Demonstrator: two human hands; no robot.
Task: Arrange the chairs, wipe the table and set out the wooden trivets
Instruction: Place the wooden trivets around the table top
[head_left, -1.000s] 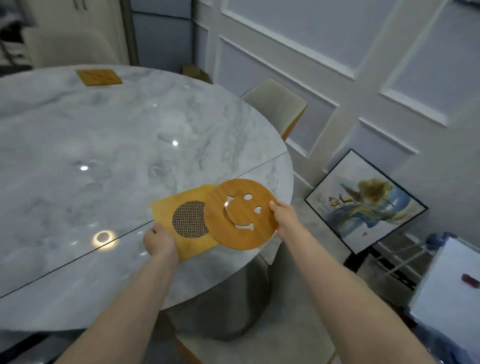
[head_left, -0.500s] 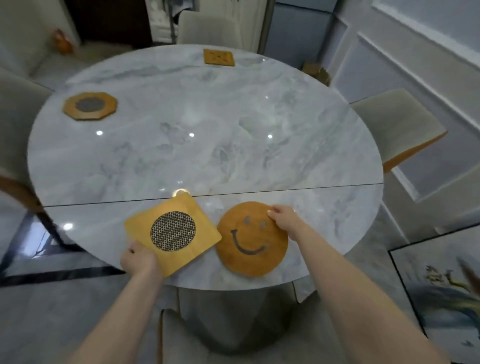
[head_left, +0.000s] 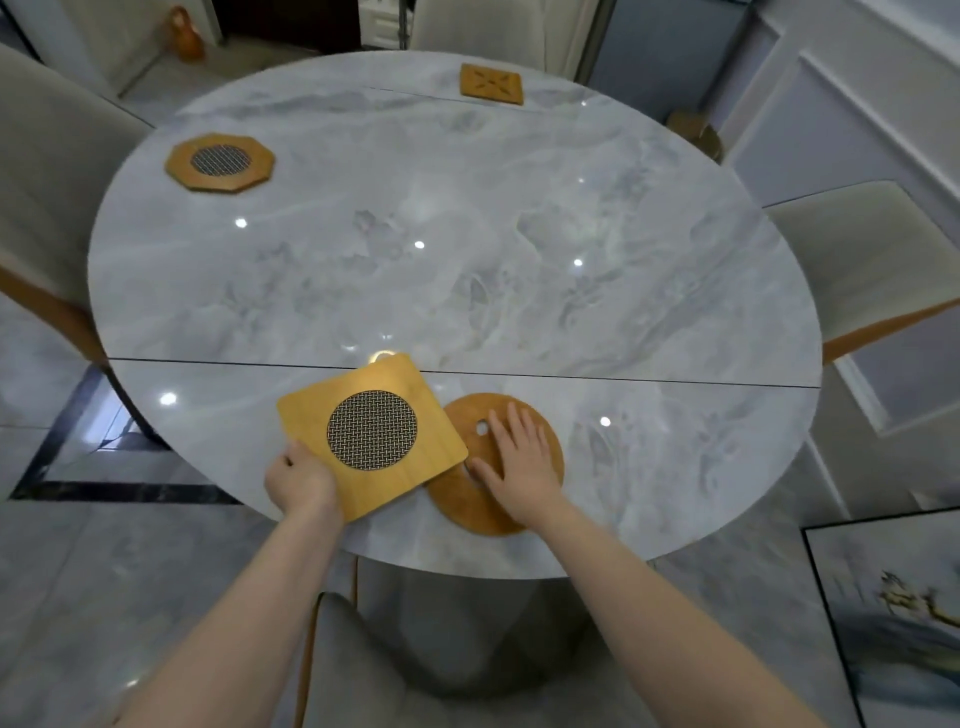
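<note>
Glossy grey marble table (head_left: 519, 218); smooth wooden trivets, the square one (head_left: 311, 415) with woven metal mesh (head_left: 372, 430); cloth chair (head_left: 852, 249).

Worktop (head_left: 467, 249) in front of me. Sq. trivet (head_left: 372, 435) at the near edge, a bit left of centre, held at its near-left corner by my left hand (head_left: 303, 480). Round trivet (head_left: 496, 462) just right of it, its left part tucked under the sq. one's right corner; my right hand (head_left: 519, 462) lies flat on top. Octagonal trivet (head_left: 220, 162) near the far-left edge. Small sq. trivet (head_left: 492, 83) at the far edge, right of centre. Chairs: one at left (head_left: 47, 171), one at right (head_left: 862, 265), one behind the far edge (head_left: 457, 23), one below the near edge (head_left: 363, 665).
</note>
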